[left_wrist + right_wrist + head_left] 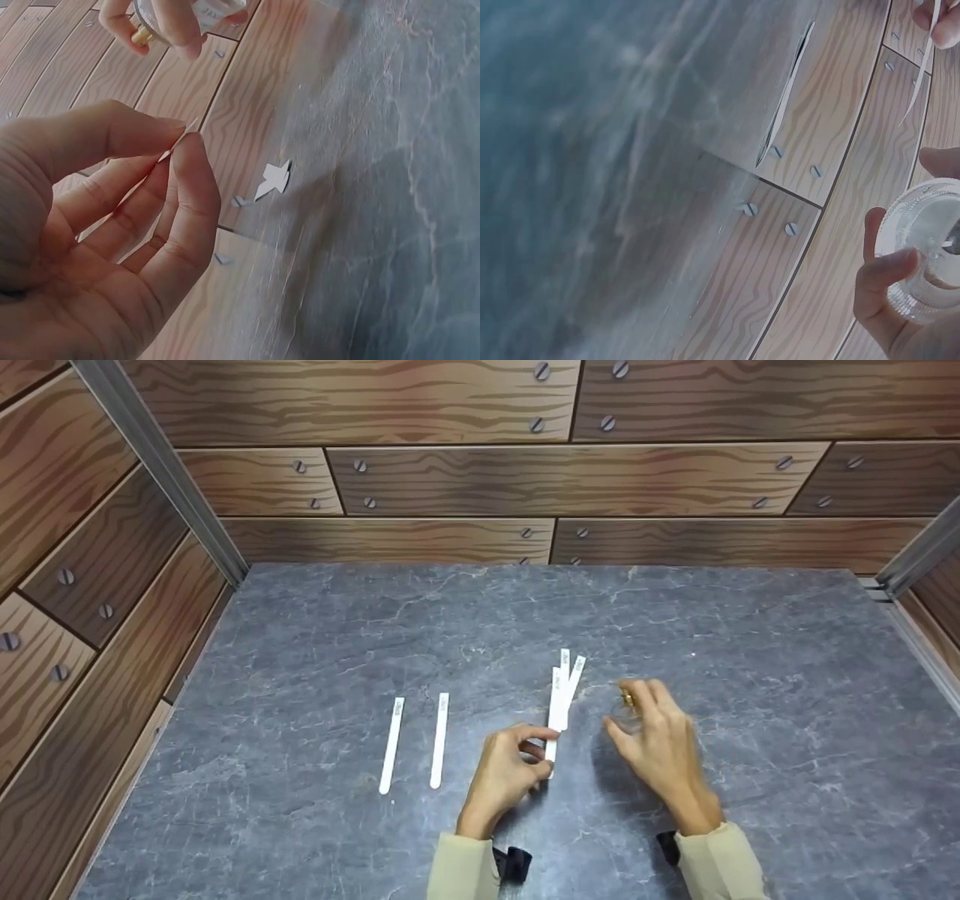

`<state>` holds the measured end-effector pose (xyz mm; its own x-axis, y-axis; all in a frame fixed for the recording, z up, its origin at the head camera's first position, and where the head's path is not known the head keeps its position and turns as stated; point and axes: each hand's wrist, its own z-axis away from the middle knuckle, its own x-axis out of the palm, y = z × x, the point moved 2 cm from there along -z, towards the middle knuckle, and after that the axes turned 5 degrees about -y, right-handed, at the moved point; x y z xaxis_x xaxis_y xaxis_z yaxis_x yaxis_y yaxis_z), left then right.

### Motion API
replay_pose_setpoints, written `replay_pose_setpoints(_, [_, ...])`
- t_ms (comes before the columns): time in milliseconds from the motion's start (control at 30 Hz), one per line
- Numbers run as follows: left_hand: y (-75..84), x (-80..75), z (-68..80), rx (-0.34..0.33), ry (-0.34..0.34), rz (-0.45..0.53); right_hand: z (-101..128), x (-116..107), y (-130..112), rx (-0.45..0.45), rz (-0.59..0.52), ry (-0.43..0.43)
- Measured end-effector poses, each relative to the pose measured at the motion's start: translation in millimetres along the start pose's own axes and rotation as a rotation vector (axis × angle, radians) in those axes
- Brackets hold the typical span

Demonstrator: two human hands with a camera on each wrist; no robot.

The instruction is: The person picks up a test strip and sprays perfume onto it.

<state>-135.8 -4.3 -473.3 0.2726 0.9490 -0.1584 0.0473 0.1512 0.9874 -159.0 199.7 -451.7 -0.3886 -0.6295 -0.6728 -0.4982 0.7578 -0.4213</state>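
My left hand [506, 769] pinches the lower end of a white paper test strip [551, 751] between thumb and fingers; its edge shows thin in the left wrist view. Just beyond, two more white strips [574, 679] lie crossed on the table, partly covered by the held one. To the right, my right hand [664, 746] grips a small, round, clear glass bottle [909, 294] with a gold-coloured top [628, 699]. In the head view the hand and the glass blur together. The bottle is apart from the held strip.
Two separate white strips, one at the far left [391, 746] and another beside it [439, 741], lie on the grey marbled table [300, 645]. Printed wood-plank panels [450, 480] rise behind and at the sides. A dark band [514, 864] sits at my left wrist.
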Motion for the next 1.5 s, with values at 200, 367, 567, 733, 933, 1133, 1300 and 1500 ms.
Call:
replay_pose_setpoints(200, [1.2,1.4,0.3,0.003,-0.040,-0.036,-3.2,3.8,-3.0,-0.002,-0.010,-0.013])
replay_pose_setpoints(367, [3.1,3.3,-0.5,0.029,-0.064,-0.056,-5.9,6.0,-4.8,-0.017,-0.018,-0.024])
replay_pose_setpoints(567, [3.8,4.7,-1.2,0.031,-0.098,-0.052,-6.8,8.6,-4.9,-0.032,-0.028,-0.044])
replay_pose_setpoints(733, [2.8,4.8,-1.8,0.037,-0.102,-0.057,-8.5,9.5,-4.8,-0.061,-0.026,-0.030])
replay_pose_setpoints(933, [4.1,5.1,-1.4,0.034,-0.117,-0.061,-9.0,9.9,-4.8,-0.056,-0.022,-0.039])
replay_pose_setpoints(1133, [5.4,5.1,-1.2,0.035,-0.122,-0.063,-9.3,9.9,-6.0,-0.024,-0.029,-0.047])
replay_pose_setpoints(1300, [5.6,5.3,-1.4,0.049,-0.119,-0.075,-9.1,10.1,-7.4,-0.011,-0.020,-0.050])
replay_pose_setpoints(1500, [6.2,4.7,-0.6,0.046,-0.125,-0.070,-9.8,9.3,-9.7,-0.012,-0.009,-0.046])
